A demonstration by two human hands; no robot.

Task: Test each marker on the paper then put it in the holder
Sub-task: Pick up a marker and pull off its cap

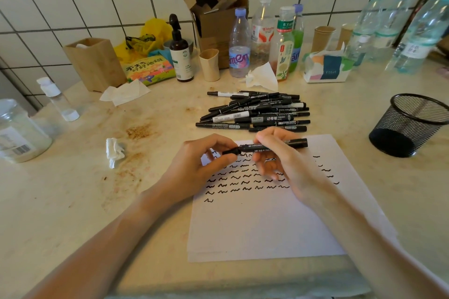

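Paper (262,221) lies on the counter (85,189), squiggle rows filling its far half. Holder (410,126) stands well right of the paper, apparently empty. Above the squiggles, both hands grip one marker (267,147): left hand (206,165) pinches its cap end, right hand (281,153) the barrel. A jerky pull could streak ink across the fingers.

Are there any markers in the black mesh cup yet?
No, the black mesh cup shows only its dark bottom, while the pile of markers lies on the table beyond the paper.
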